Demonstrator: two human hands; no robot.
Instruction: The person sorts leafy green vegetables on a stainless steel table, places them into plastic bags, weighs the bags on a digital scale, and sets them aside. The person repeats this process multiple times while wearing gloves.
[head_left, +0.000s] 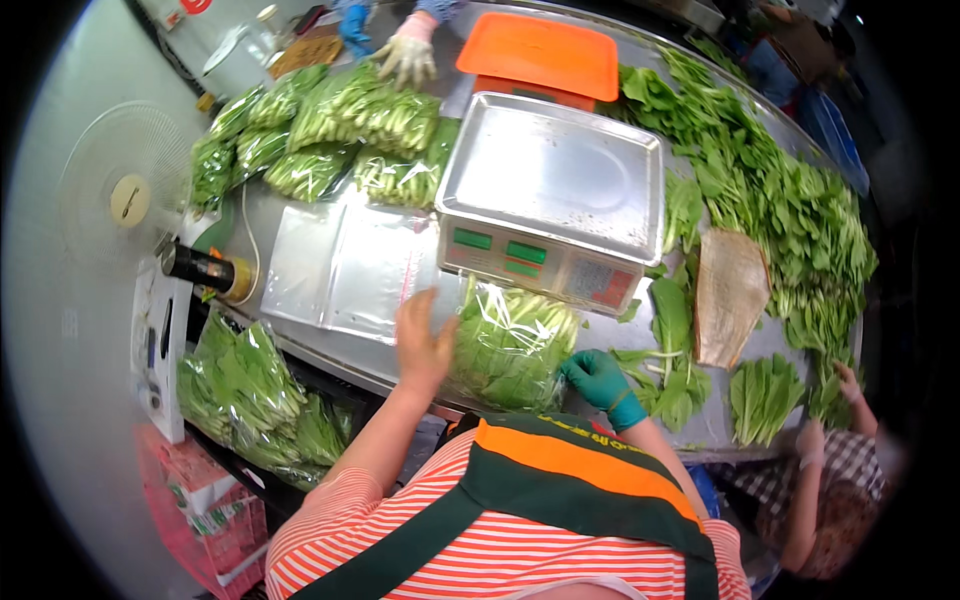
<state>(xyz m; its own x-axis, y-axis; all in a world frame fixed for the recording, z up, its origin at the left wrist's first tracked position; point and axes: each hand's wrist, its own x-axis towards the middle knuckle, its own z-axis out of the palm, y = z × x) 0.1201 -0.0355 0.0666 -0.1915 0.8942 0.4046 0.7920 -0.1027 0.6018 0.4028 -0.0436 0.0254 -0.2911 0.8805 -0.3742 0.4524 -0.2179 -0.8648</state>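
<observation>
A clear plastic bag of leafy greens (514, 345) lies before me, just below the digital scale (551, 172). My left hand (424, 337) is bare, at the bag's left edge, fingers apart and nothing held. My right hand (600, 379), in a green glove, has its fingers bent against the bag's lower right edge; they seem to pinch the plastic. A stack of flat clear bags (360, 262) lies left of the scale, whose metal pan bears only small specks. Loose leafy greens (671, 322) lie right of the scale.
Filled bags (352, 120) are heaped at the back left, under a co-worker's gloved hand (409, 52). More bagged greens (247, 390) stand lower left. An orange scale (536, 56), a brown board (727, 296), a greens pile (802, 225), and another co-worker's hands (847, 382) are further off.
</observation>
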